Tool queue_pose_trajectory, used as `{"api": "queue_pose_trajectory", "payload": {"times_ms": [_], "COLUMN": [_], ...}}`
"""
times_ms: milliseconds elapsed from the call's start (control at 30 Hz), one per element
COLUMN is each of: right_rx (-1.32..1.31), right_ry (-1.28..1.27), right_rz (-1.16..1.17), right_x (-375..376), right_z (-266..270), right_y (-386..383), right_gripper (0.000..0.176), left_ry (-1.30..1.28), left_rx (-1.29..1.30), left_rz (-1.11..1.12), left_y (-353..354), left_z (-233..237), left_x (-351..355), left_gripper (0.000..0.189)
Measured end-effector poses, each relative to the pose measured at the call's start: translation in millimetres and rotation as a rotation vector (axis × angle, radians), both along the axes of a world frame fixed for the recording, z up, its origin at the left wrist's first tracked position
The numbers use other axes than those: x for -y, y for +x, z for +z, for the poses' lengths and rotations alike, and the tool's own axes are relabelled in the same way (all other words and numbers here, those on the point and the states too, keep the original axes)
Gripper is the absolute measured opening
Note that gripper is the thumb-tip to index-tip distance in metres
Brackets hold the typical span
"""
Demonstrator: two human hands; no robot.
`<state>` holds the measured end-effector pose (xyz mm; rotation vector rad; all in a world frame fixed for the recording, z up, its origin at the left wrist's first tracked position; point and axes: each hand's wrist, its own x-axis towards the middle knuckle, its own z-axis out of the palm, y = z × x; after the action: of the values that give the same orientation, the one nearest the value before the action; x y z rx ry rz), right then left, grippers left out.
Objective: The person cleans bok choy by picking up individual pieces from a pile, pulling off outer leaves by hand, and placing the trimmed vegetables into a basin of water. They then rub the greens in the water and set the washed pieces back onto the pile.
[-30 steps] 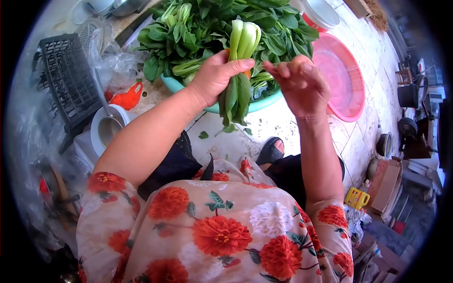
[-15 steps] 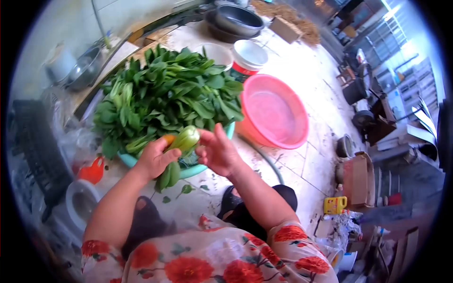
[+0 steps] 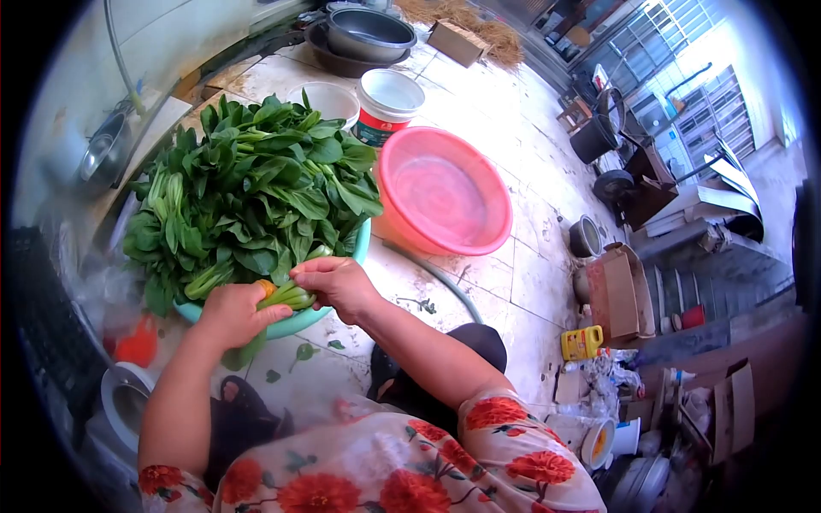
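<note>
A head of bok choy (image 3: 289,297) lies across both my hands just in front of a teal basin (image 3: 295,323) heaped with more bok choy (image 3: 248,192). My left hand (image 3: 229,312) grips its leafy end, and something small and orange shows at my fingers. My right hand (image 3: 338,285) closes over the pale stalk end from the right. Green leaves hang below my left hand.
A pink basin (image 3: 440,192) sits to the right of the greens on the tiled floor. Behind stand a white bucket (image 3: 386,101), a white bowl (image 3: 325,98) and a dark metal pot (image 3: 368,32). A black crate (image 3: 43,333) and a pot (image 3: 124,402) lie left; a hose (image 3: 445,282) crosses the floor.
The view has tilted up and away. Both hands sank lower and left with the bok choy. My right hand, open beside the stalk before, now closes on it.
</note>
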<state>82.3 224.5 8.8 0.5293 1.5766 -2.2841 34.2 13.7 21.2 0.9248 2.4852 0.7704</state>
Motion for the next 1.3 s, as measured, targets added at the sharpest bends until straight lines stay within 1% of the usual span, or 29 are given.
{"api": "queue_pose_trajectory", "payload": {"times_ms": [33,100,167,233,300,333,367,433,467,533,567,633,700,733,767,833,867,900,933,967,1000,1033,1067,1100,1133,1167,1233,1267,1300], "right_rx": [0.001,-0.081,-0.134,-0.436,-0.526,-0.515,-0.501,-0.493,-0.489,-0.488,-0.509,-0.533,-0.452,-0.346,-0.348,-0.294,-0.192,-0.135,-0.142,-0.158,-0.122,-0.150,-0.118,0.000,-0.006,-0.011,-0.012,-0.026,-0.040], "right_ry": [0.000,0.198,0.333,0.706,0.815,0.804,0.794,0.814,0.834,0.831,0.835,0.815,0.781,0.690,0.693,0.680,0.639,0.607,0.561,0.527,0.597,0.555,0.484,0.430,0.367,0.345,0.309,0.287,0.263], "right_rz": [-0.009,0.054,0.063,0.145,0.190,0.187,0.181,0.179,0.181,0.169,0.164,0.170,0.158,0.251,0.252,0.145,0.148,0.140,0.103,0.077,0.153,0.055,0.039,0.061,0.020,0.033,0.067,0.047,0.026], "right_x": [0,1,8,11,15,18,21,26,29,31,29,29,28,23,21,21,21,22,23,25,26,31,28,31,32,29,25,25,26], "right_z": [-2,-5,-10,-15,-18,-21,-25,-25,-26,-25,-24,-22,-15,-17,-19,-22,-24,-30,-45,-55,-43,-45,-66,-50,-52,-52,-50,-45,-37], "right_y": [-1,-3,0,3,4,4,5,8,11,14,13,12,11,7,6,3,1,0,0,2,3,9,8,12,15,18,16,15,13], "right_gripper": [0.014,0.010,0.010,0.009,0.011,0.011,0.010,0.011,0.011,0.011,0.010,0.013,0.016,0.022,0.022,0.025,0.032,0.037,0.040,0.042,0.042,0.041,0.038,0.035,0.031,0.029,0.019,0.019,0.019], "left_ry": [-0.023,-0.075,-0.125,-0.143,-0.192,-0.249,-0.249,-0.226,-0.235,-0.163,-0.096,0.065,0.116,0.175,0.179,0.303,0.390,0.322,0.197,0.165,0.109,0.067,0.052,-0.073,-0.016,-0.099,-0.097,-0.020,0.129], "left_rx": [-0.016,-0.048,-0.085,-0.085,-0.083,-0.072,-0.071,-0.021,-0.011,0.201,0.308,0.344,0.359,0.370,0.368,0.295,0.279,0.180,0.127,0.150,0.133,0.118,0.089,0.185,0.112,0.117,0.074,0.043,0.021], "left_rz": [0.016,0.025,0.043,0.114,0.140,0.155,0.150,0.224,0.206,0.173,0.184,0.215,0.261,0.312,0.312,0.404,0.399,0.376,0.380,0.310,0.274,0.221,0.212,0.133,0.144,0.160,0.189,0.226,0.258], "left_y": [2,6,9,8,8,9,11,15,15,10,7,0,-6,-8,-8,-7,-5,-2,7,10,16,21,25,19,22,22,20,21,24], "left_z": [-1,-2,-4,-8,-11,-13,-14,-17,-19,-20,-14,-35,-41,-43,-42,-40,-44,-42,-24,-18,-16,-9,-15,-13,-18,-7,7,16,29], "left_x": [-2,-6,-7,-7,-10,-12,-15,-19,-19,-16,-14,-6,-1,-2,-4,-7,-9,-12,-18,-21,-24,-24,-22,-20,-17,-14,-6,-2,2], "left_gripper": [0.050,0.049,0.048,0.046,0.043,0.041,0.041,0.045,0.045,0.054,0.052,0.049,0.048,0.047,0.047,0.047,0.048,0.050,0.055,0.062,0.065,0.071,0.076,0.079,0.076,0.072,0.070,0.068,0.050]}}
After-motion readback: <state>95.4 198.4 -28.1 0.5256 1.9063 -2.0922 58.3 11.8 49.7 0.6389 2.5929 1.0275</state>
